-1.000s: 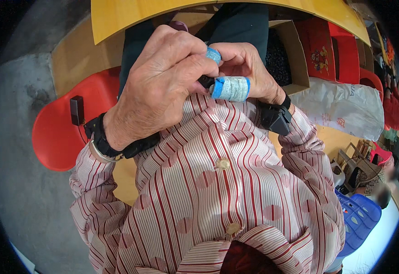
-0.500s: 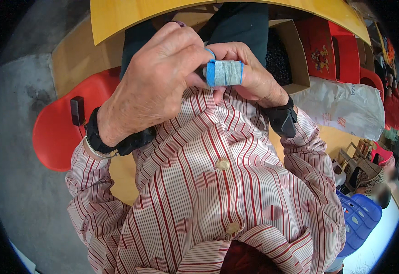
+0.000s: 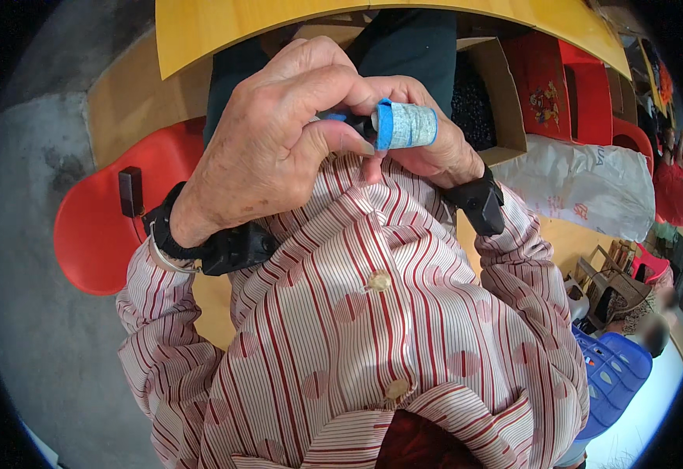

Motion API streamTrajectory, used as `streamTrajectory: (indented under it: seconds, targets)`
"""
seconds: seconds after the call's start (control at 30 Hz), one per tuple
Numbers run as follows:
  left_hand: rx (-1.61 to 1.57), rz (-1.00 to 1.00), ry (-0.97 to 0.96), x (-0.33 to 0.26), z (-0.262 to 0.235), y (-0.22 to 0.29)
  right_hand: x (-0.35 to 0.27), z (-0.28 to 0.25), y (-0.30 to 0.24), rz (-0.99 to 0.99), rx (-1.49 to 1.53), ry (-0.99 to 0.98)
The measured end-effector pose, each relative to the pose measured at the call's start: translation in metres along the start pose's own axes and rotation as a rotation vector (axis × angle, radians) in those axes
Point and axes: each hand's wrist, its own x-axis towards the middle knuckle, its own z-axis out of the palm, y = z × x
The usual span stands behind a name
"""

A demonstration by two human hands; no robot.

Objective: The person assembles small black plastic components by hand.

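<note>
In front of my striped shirt, my two hands meet just below the yellow table edge. My left hand is closed, with thumb and forefinger pinching at a small dark piece with a bit of blue beside it. What that piece is I cannot make out; fingers cover most of it. My right hand curls in from the other side, its fingers closed around the same piece. A worn grey-white wrap with blue edges encircles what looks like my right thumb. Black bands with dark devices sit on both wrists.
A yellow tabletop curves across the far side. At right stand a cardboard box of small black pieces, red printed boxes and a white plastic bag. A red chair at left carries a black block. A blue plastic seat is lower right.
The wrapped thumb has shifted slightly right. My left thumb and forefinger have moved with it, and the dark piece between the hands now shows more.
</note>
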Motion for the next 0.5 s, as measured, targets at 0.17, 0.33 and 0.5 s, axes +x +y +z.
streamTrajectory:
  seconds: [0.17,0.33,0.5]
  targets:
    - [-0.001,-0.011,-0.005,-0.001,-0.002,0.002,0.002,0.006,0.003,-0.041,0.087,0.026]
    - [0.061,-0.035,0.028,-0.004,-0.002,0.0,0.004,0.011,-0.018,0.054,-0.236,0.067]
    - [0.052,-0.049,0.031,-0.003,-0.003,-0.001,0.005,0.014,-0.022,0.09,-0.209,0.093]
